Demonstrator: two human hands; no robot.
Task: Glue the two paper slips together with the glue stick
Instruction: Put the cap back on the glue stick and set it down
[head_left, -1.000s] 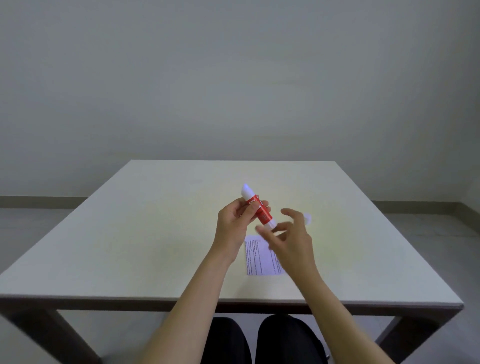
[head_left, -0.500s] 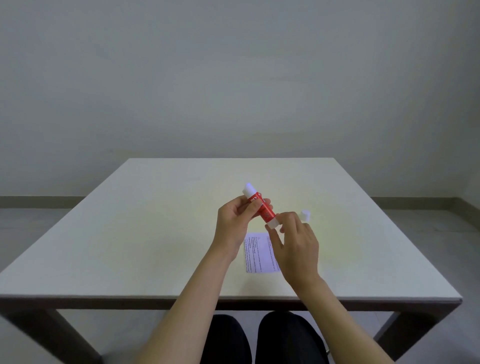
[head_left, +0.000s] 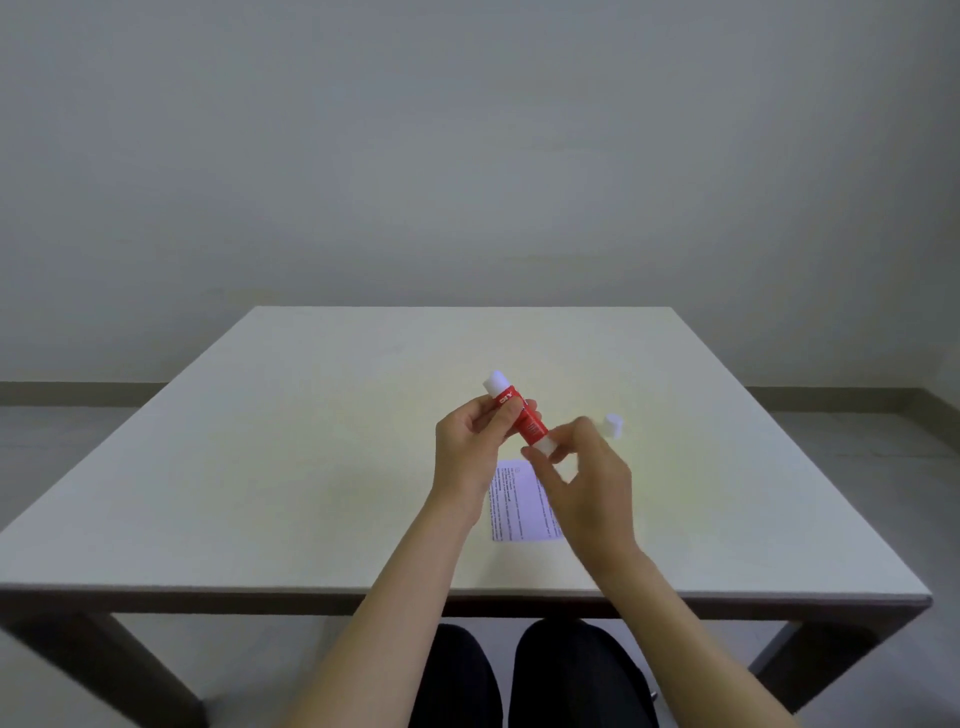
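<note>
A red glue stick (head_left: 525, 418) with white ends is held tilted above the table, its far end pointing up and away. My left hand (head_left: 470, 457) grips its red body. My right hand (head_left: 587, 480) pinches the white lower end between thumb and fingers. The white cap (head_left: 614, 426) lies on the table just beyond my right hand. A printed paper slip (head_left: 519, 506) lies flat on the table under both hands, partly covered by my right hand. I can make out only one slip.
The pale table (head_left: 311, 467) runs from its front edge near my knees to the grey wall behind. My dark trouser legs (head_left: 519, 675) show below the front edge.
My right hand has closed in on the lower white end of the glue stick and now pinches it. The left hand keeps the stick in about the same place.
</note>
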